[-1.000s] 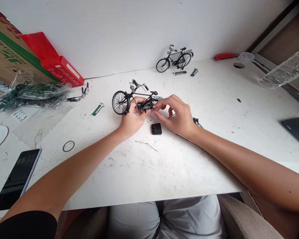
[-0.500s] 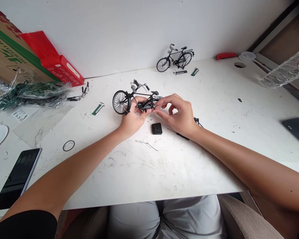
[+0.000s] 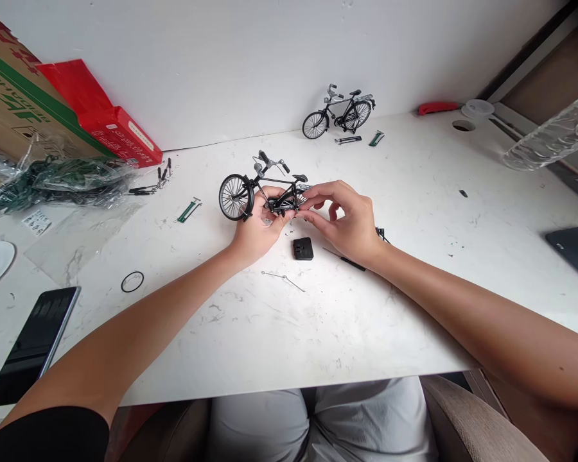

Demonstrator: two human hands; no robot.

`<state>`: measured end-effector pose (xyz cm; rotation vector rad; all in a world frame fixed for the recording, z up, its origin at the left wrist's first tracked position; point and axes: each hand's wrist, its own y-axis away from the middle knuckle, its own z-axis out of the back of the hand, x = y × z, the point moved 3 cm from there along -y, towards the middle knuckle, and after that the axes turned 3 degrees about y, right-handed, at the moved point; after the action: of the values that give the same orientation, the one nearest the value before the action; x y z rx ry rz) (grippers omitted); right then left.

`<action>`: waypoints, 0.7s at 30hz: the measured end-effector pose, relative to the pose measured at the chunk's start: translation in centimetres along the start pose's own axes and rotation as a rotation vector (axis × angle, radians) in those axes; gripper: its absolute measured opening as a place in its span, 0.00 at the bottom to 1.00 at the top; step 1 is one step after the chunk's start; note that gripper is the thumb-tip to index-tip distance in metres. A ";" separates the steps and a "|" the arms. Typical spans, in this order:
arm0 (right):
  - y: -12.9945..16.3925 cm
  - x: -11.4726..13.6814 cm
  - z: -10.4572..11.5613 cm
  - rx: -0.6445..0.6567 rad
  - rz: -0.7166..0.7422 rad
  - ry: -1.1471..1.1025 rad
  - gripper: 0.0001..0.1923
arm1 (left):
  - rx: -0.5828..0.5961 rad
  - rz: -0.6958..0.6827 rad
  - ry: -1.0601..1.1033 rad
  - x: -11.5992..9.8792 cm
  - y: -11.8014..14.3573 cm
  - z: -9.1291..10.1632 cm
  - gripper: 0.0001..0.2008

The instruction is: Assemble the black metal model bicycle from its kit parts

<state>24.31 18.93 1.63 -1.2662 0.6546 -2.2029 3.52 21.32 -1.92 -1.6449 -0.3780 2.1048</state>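
A small black model bicycle (image 3: 285, 200) with grey handlebar fittings is held upright above the table, its front wheel to the left. My left hand (image 3: 256, 232) is closed around its lower middle from below, the thumb near the pedals. At the rear wheel, the thumb and index finger of my right hand (image 3: 343, 215) pinch the bicycle's back end. Those fingers hide most of that wheel, and any tiny part between them cannot be made out. Just below the hands lie a square black block (image 3: 303, 249) and a thin jointed wire piece (image 3: 284, 278).
Another model bicycle (image 3: 340, 115) stands by the back wall, near a green pump-like piece (image 3: 376, 138). A similar green piece (image 3: 189, 210), a black ring (image 3: 132, 282) and a phone (image 3: 31, 346) lie left. Under my right wrist is a thin black-handled tool (image 3: 352, 263).
The bicycle has tilted very slightly, its handlebar and front wheel shifting a touch. My right fingertips have moved a little at the rear wheel; both hands keep their hold.
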 end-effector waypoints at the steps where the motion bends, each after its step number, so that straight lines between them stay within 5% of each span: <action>1: 0.0 0.0 0.0 -0.002 0.001 -0.001 0.17 | 0.002 0.004 -0.002 0.0 0.0 0.0 0.17; 21: -0.2 -0.1 0.1 0.007 -0.015 0.024 0.03 | 0.028 0.086 0.122 -0.3 0.0 -0.3 0.18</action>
<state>24.38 19.16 1.75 -1.2466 0.6484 -2.2339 3.83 21.18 -1.75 -1.7916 -0.2425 2.0480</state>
